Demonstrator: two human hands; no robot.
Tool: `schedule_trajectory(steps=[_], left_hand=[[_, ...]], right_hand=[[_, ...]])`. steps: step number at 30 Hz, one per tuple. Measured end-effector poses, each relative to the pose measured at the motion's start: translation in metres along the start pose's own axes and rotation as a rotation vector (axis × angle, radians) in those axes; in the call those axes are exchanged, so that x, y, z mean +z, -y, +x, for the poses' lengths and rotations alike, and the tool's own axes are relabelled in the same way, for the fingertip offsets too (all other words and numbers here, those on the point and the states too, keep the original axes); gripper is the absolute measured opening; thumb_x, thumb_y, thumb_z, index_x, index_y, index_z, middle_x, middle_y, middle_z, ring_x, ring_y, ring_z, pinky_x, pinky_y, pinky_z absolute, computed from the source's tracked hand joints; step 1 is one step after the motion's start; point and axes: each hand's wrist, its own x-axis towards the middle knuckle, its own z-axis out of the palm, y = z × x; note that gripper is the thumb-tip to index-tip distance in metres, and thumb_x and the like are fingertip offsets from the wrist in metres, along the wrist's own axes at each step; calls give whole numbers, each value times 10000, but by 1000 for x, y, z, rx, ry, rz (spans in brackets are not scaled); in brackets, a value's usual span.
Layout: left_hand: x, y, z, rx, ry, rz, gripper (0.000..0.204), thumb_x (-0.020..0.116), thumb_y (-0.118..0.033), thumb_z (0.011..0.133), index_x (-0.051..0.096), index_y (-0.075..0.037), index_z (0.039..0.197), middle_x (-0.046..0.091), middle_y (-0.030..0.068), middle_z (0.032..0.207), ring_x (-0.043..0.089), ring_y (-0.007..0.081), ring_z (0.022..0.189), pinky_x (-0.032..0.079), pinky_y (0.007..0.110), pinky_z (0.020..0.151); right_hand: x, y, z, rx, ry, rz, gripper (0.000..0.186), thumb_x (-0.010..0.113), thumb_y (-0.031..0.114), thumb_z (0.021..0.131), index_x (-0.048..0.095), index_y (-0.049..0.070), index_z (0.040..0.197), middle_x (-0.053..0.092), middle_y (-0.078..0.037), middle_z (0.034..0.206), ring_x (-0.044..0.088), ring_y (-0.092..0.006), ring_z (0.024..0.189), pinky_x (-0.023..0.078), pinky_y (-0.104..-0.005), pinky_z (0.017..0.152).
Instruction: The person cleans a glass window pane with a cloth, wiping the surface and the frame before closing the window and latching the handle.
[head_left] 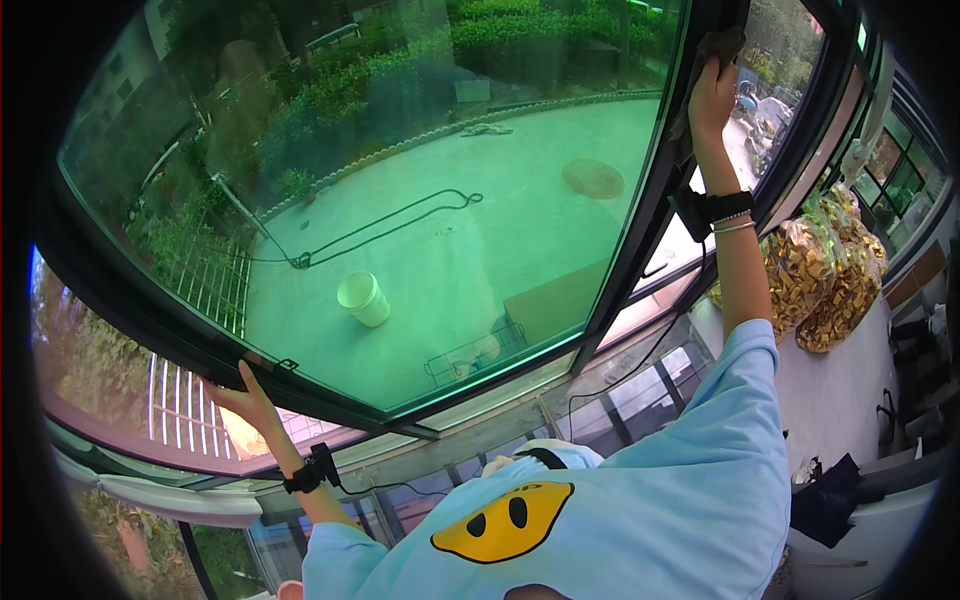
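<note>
A large window sash with green-tinted glass (430, 230) and a dark frame (130, 290) stands swung open in front of me. My left hand (245, 402) grips the frame's lower left edge, thumb on the near side and the other fingers mostly hidden behind it. High on the right, my right hand (711, 98) is closed around a dark cloth (722, 44), pressed to the upright frame bar. Part of the cloth hangs down along the bar below the hand. Both wrists wear black straps with small devices and cables.
Clear bags of gold-coloured pieces (825, 265) stand on the floor at right. A dark cloth item (828, 498) hangs over a white surface at lower right. Through the glass show a white bucket (362, 299), a looped hose (400, 222) and hedges. A window sill (520, 420) runs below.
</note>
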Motion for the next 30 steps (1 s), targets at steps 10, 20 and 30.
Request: schedule_trajectory(steps=[10,20,30], left_hand=[[-6,16,1,-136,102,2,849,644,-401,861,192,49,1421,338,252,1389,369,360,1261,314,426,1066],[-6,20,-1,-177,129,-200,842,691,-298,850,183,45,1426,405,209,1336,485,266,1164,401,332,975],[-5,9,-2,-65,72,-71,858,629,-404,858,185,68,1421,291,292,1412,333,401,1285,275,408,1074]], right_hand=[[-20,-56,16,239,227,24,526,462,425,921,602,-41,1118,645,-147,1034,587,-222,976,413,-314,858],[-22,-74,17,341,117,62,487,478,418,931,644,-23,1055,666,-127,967,597,-196,879,446,-331,810],[-29,-84,27,481,220,269,620,520,518,897,608,-55,1118,628,-77,1046,590,-148,901,457,-277,802]])
